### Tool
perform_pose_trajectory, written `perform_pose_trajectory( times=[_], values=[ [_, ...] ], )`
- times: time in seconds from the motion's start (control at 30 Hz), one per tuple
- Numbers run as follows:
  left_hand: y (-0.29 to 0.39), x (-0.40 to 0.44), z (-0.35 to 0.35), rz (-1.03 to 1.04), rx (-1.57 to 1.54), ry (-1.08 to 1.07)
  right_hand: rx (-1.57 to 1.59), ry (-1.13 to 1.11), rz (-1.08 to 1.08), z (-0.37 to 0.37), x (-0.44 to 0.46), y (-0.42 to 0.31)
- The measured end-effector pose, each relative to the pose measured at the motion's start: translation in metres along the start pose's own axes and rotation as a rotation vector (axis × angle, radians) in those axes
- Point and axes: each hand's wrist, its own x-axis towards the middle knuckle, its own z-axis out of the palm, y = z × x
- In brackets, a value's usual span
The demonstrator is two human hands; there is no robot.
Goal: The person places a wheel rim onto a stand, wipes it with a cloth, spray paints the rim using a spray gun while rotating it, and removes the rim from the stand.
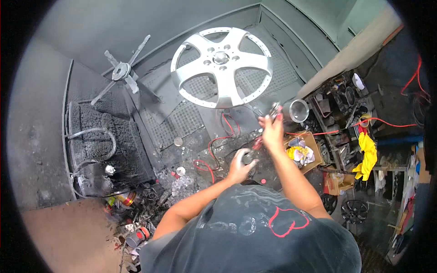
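Observation:
My right hand [272, 129] is wrapped around a spray gun [275, 110], its metal head pointing up and away from me. Just right of the gun's head is a round, pale-rimmed cup [299, 110]; whether it is joined to the gun I cannot tell. Below and left, my left hand [241, 166] closes around a small dark round piece [248, 157] near the lower end of the gun; its kind is unclear. Beyond both hands, a silver five-spoke wheel rim [226, 82] lies face up, raised above the floor. Neither hand touches the rim.
A grey-coated stand with arms [121, 71] stands at left, by a grey-coated filter panel [102, 141]. A red hose [210, 148] winds across the littered floor. On the right are a cardboard box of rags [314, 152], cluttered shelves [334, 104] and a yellow cloth [366, 154].

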Motion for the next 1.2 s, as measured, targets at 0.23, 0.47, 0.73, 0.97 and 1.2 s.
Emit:
perform_pose_trajectory(
  times=[0.23,0.47,0.73,0.97,1.2],
  values=[
    [0.060,0.043,0.044,0.215,-0.006,-0.361,-0.611,-0.099,-0.290,-0.074,0.071,-0.119],
    [0.079,0.032,-0.052,-0.283,-0.176,-1.151,-0.769,-0.349,-0.403,-0.097,0.051,-0.142],
    [0.070,0.056,-0.164,-0.237,-0.035,-0.635,-0.486,-0.860,-0.240,-0.055,0.001,-0.160],
    [0.079,0.140,-0.253,-0.115,-0.058,-0.424,-0.469,-1.133,-0.258,0.033,0.013,-0.238],
    [0.109,0.163,-0.280,0.097,-0.186,-0.847,-0.577,-0.629,-0.379,0.084,0.067,-0.242]
  ],
)
